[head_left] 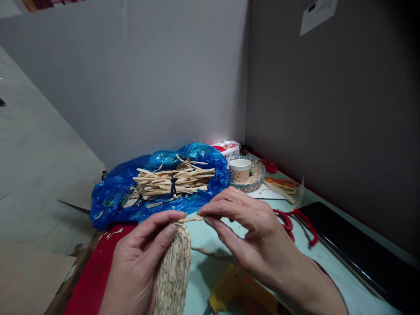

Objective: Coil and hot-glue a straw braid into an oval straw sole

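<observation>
Found low and centre in view, at the near edge of the table (205, 238): straw mat (173, 273), stood on edge between both hands, just in front of a blue bag (111, 199).

Gripped by the left hand (138, 262), closed round the rim, thumb and forefinger pressed against the top of the mat. Pinched tight between thumb and forefinger of the right hand (249, 225): strand (193, 218), taken just past its exit from the top of the rim. Remaining right fingers curled loose, holding nothing.

Judged step: working the strand onto the rim. Recommended practice:
- Keep the left pinch hard up against the working point, to prevent slackening of the last turn.
- Draw the strand taut and flat, without extra twist.
- Feed in line with the rim, not across a face.
- Hold tension even, to avoid cupping of the mat.
- Mind the loose tail (210, 252) trailing over the table below the right hand; keep clear of the red cord (297, 216) lying just beyond.

Condition of the mat: pale tan, closely plaited in rows, thick and stiff enough to stand. Seen near edge-on, so outline not certain; lower part cut off by the frame. No gaps or breaks seen on the visible face. Strand of the same colour, thin, slightly rough.

Also noted: bundle of straw strips (170, 180), tied at the middle with a dark band, lying on the bag; paper cup (240, 169) on a woven plate (257, 177) further back.
</observation>
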`<state>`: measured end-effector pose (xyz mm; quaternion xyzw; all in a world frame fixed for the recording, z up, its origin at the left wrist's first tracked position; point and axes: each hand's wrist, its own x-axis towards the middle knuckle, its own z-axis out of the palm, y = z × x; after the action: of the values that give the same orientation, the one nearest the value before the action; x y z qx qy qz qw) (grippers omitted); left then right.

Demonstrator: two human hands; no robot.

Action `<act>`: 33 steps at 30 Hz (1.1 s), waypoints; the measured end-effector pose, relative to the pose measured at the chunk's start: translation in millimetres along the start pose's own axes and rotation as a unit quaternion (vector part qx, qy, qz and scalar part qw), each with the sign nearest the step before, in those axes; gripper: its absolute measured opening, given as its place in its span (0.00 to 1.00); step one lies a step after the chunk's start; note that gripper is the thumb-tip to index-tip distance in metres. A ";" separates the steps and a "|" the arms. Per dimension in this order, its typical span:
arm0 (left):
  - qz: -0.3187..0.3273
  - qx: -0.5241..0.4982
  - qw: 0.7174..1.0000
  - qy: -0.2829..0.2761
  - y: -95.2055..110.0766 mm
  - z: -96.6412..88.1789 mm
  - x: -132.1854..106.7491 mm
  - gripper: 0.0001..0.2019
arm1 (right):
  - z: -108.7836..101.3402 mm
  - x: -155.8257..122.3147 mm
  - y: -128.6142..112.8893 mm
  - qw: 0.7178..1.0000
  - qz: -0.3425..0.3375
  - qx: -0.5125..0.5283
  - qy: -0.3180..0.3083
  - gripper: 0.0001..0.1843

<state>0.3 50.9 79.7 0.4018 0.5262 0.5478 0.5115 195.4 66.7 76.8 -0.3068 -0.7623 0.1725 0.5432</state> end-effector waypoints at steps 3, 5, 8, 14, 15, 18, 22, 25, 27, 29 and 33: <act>-0.016 -0.012 1.000 0.007 -3.2 0.4 0.6 0.15 | 2.9 -5.0 -2.1 1.000 0.004 -0.015 0.008 0.08; 0.004 -0.002 1.000 0.026 -5.6 1.4 -1.0 0.15 | 5.1 -9.3 -5.4 0.999 -0.012 -0.032 0.015 0.09; 0.059 0.030 0.995 0.068 -8.2 3.7 -5.2 0.13 | 7.2 -13.3 -9.5 0.998 -0.031 -0.046 0.029 0.11; 0.091 0.055 0.991 0.080 -8.9 3.2 -4.0 0.11 | 7.9 -14.1 -12.8 0.997 -0.024 -0.054 0.048 0.09; 0.094 0.055 0.991 0.079 -9.4 2.6 -3.5 0.11 | 8.5 -14.5 -13.3 0.997 -0.028 -0.057 0.049 0.09; 0.112 0.051 0.988 0.093 -12.7 1.9 -4.5 0.11 | 12.2 -17.2 -14.2 0.995 -0.042 -0.061 0.065 0.10; 0.124 0.039 0.986 0.103 -16.7 1.4 -7.8 0.09 | 18.1 -20.9 -12.9 0.994 -0.048 -0.053 0.088 0.09; 0.103 0.022 0.991 0.084 -17.1 -0.5 -6.8 0.09 | 20.4 -21.9 -12.1 0.995 -0.036 -0.044 0.085 0.09; 0.083 0.003 0.994 0.076 -17.0 -1.5 -5.1 0.10 | 21.3 -22.0 -12.4 0.995 -0.039 -0.037 0.089 0.08; 0.067 -0.014 0.995 0.071 -17.2 -1.6 -4.0 0.11 | 22.1 -22.2 -13.3 0.994 -0.040 -0.032 0.096 0.09; 0.064 -0.022 0.995 0.069 -17.3 -0.3 -4.6 0.11 | 24.0 -23.8 -14.4 0.995 -0.015 -0.029 0.092 0.09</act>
<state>3.1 45.0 63.1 0.3846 0.5215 0.6175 0.4459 174.2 42.0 59.8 -0.3256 -0.7184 0.1129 0.6043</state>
